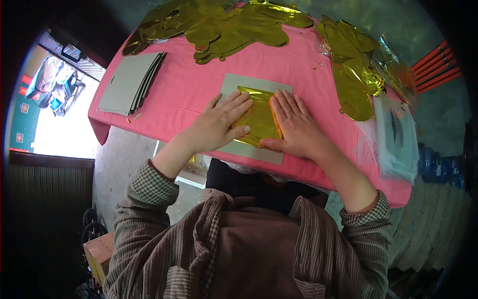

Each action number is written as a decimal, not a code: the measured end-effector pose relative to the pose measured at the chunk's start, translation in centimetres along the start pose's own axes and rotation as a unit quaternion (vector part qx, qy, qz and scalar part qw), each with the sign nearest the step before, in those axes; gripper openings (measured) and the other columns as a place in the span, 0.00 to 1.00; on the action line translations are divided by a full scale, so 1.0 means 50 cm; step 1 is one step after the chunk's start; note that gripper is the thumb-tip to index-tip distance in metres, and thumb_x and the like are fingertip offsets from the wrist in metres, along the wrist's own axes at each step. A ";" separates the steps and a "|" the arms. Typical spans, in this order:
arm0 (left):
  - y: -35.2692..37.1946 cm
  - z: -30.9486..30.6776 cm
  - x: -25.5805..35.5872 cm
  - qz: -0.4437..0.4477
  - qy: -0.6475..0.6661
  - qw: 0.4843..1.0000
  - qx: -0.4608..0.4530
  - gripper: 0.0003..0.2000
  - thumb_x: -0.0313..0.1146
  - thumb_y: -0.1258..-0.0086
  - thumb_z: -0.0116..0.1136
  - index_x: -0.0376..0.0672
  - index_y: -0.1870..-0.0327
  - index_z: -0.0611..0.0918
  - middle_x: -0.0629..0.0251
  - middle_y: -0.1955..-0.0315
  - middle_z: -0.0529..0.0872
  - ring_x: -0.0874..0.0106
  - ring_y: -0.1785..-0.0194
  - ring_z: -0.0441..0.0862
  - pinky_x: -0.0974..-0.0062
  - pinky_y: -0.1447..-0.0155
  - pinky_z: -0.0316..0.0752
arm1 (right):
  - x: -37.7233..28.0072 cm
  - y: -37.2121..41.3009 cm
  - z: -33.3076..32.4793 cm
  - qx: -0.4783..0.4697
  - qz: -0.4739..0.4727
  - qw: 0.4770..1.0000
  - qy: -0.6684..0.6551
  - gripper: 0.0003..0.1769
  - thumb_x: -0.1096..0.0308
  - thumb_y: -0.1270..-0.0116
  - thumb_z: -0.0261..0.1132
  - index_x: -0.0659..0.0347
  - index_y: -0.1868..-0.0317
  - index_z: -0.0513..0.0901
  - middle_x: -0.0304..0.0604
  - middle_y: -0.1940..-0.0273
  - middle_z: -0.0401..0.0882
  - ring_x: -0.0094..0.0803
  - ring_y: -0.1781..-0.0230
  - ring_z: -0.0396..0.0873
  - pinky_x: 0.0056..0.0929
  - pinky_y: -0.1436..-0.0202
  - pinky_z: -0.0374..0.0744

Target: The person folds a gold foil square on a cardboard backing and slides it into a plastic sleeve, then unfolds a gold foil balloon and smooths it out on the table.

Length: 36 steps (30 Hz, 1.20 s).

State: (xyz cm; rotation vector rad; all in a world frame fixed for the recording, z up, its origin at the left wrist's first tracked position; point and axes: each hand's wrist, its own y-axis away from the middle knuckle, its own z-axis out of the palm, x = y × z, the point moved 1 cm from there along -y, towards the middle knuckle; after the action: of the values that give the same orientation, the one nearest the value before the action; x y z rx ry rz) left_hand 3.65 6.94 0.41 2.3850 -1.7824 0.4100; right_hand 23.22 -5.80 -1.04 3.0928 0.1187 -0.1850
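A folded gold foil balloon (258,117) lies on a grey cardboard sheet (264,152) near the table's front edge. My left hand (219,119) rests flat on its left side, fingers stretched out. On the right edge of the foil lies my right hand (295,124), also flat with fingers extended. Both palms press from above, and neither hand grips anything. Part of the foil and card is hidden under the hands.
A pink cloth (191,84) covers the table. Grey cards (128,82) are stacked at the left. Flat gold foil balloons (224,30) lie along the back, more gold foil (351,60) at the right. Clear plastic bags (396,137) sit at the right edge.
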 end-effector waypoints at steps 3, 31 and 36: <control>-0.010 -0.027 -0.020 0.005 0.086 0.996 -0.013 0.25 0.42 0.26 0.48 0.41 0.31 0.65 0.53 0.32 0.65 0.59 0.26 0.57 0.56 0.26 0.51 | 0.000 0.001 0.001 -0.008 0.003 1.000 0.002 0.61 0.25 0.41 0.48 0.73 0.28 0.45 0.60 0.26 0.41 0.47 0.23 0.37 0.47 0.23 0.36; -0.045 0.028 0.055 0.105 0.032 0.993 0.047 0.25 0.39 0.31 0.53 0.38 0.36 0.70 0.54 0.35 0.69 0.60 0.30 0.62 0.58 0.28 0.55 | 0.133 0.133 -0.094 0.150 0.052 0.975 -0.157 0.33 0.56 0.34 0.63 0.64 0.34 0.66 0.54 0.33 0.66 0.45 0.31 0.63 0.40 0.28 0.60; -0.048 0.025 0.064 0.086 0.043 0.995 0.033 0.23 0.34 0.31 0.53 0.39 0.35 0.69 0.55 0.34 0.67 0.60 0.29 0.61 0.56 0.26 0.51 | 0.217 0.249 -0.169 0.229 0.275 0.918 -0.173 0.14 0.68 0.38 0.65 0.66 0.53 0.82 0.50 0.56 0.83 0.40 0.53 0.81 0.32 0.47 0.75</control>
State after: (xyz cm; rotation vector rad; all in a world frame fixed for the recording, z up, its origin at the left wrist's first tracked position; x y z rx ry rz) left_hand 6.92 4.38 0.30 2.2243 -1.9708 0.5910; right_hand 35.92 -17.03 6.47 3.2932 -0.9178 -0.8232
